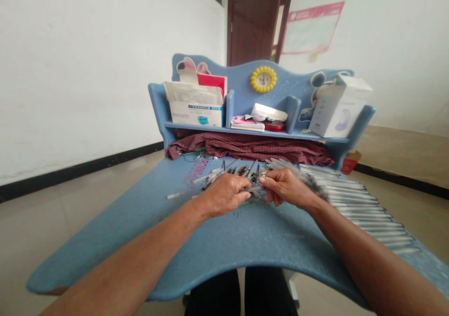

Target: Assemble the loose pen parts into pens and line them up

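Above the middle of the blue desk, my left hand (pixel 228 192) has its thumb and fingers closed on a pen (pixel 253 190), a greyish, see-through piece blurred at the fingertips. Close by on the right, my right hand (pixel 286 186) is pinched shut, and what sits in its fingertips is too small and blurred to name. Just behind both hands lies a loose pile of pen parts (pixel 229 166), some clear and some dark. Past my right wrist, many clear pens with dark ends (pixel 368 213) lie side by side in a long row.
The blue desk (pixel 147 232) curves in at my front. A folded red checked cloth (pixel 252 147) lies under the shelf. On the shelf stand a mask box (pixel 194 112), papers (pixel 247 125), a red round tin (pixel 274 127) and a white box (pixel 340 108). A yellow clock (pixel 263 79) hangs above.
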Demonstrator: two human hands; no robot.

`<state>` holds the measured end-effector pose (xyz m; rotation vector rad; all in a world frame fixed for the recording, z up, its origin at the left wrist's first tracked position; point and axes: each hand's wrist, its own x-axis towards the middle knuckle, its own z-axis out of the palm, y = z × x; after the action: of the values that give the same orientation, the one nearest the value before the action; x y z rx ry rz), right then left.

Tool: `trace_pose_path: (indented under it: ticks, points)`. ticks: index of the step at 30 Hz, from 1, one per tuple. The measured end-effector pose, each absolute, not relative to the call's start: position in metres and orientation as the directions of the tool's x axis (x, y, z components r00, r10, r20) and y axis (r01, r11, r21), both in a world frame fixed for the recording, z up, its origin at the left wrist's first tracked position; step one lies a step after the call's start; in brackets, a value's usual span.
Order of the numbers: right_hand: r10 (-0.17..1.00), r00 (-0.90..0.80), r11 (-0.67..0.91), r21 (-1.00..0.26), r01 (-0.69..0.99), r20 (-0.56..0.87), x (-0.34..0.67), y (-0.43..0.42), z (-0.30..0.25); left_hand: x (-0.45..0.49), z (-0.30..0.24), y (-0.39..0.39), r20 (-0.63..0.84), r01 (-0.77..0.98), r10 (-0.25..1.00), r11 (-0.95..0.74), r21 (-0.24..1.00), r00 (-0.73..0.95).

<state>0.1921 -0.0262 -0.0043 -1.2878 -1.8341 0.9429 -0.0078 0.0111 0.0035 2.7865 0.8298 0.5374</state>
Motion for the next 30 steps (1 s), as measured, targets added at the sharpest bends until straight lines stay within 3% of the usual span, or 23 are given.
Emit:
trace_pose_path:
  ticks: [7, 12, 17, 22, 30]
  points:
    - [0.973, -0.186, 0.209, -0.865, 0.456, 0.137, 0.187, -0.026, -0.009, -0.009, 0.001, 0.013, 0.251, 0.494, 0.529, -0.848, 0.192, 0.811]
    - [0.980, -0.144, 0.183, -0.902, 0.392, 0.136, 0.187, -0.025, -0.010, -0.010, 0.004, 0.012, 0.233, 0.485, 0.556, -0.821, 0.300, 0.798]
    - [0.984, -0.078, 0.176, -0.909, 0.377, 0.159, 0.190, -0.018, -0.017, -0.009, 0.005, 0.016, 0.271, 0.540, 0.735, -0.653, 0.531, 0.622]
    - [0.968, -0.131, 0.249, -0.762, 0.597, 0.214, 0.192, -0.013, -0.026, -0.008, 0.006, 0.019, 0.229, 0.350, 0.871, -0.398, 0.848, 0.435]
    - [0.919, -0.253, 0.376, -0.479, 0.793, 0.302, 0.188, -0.018, -0.027, -0.009, 0.011, 0.019, 0.115, 0.112, 0.939, -0.159, 0.981, 0.323]
